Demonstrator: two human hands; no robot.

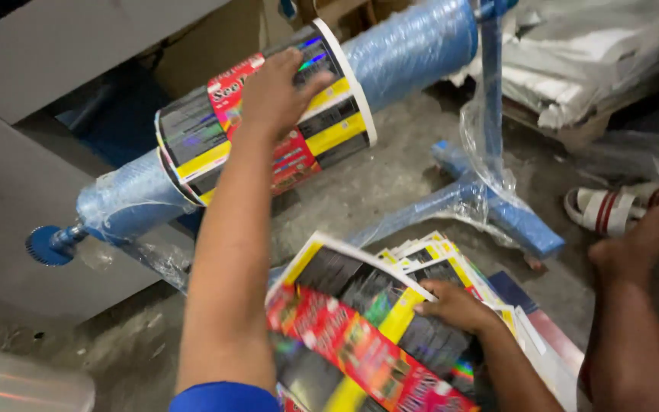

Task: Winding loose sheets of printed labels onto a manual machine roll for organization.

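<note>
My left hand (pixel 274 91) lies flat, fingers spread, on glossy printed sheets (pixel 322 130) in red, yellow and black that are wrapped around a blue plastic-wrapped roller (pixel 413 46). The roller runs slantwise on a blue stand (pixel 490 202). Lower down, my right hand (pixel 455 305) grips the edge of the top printed sheet (pixel 345 305), which curls up off a fanned stack of like sheets (pixel 451 259) on the floor.
A bare foot and leg (pixel 634 252) rest at the right beside a white striped sandal (pixel 612 210). Crumpled white bags (pixel 589 61) lie at the back right, a grey panel (pixel 9 198) stands at the left, and a shiny foil roll (pixel 17 385) sits bottom left. The floor is concrete (pixel 375 183).
</note>
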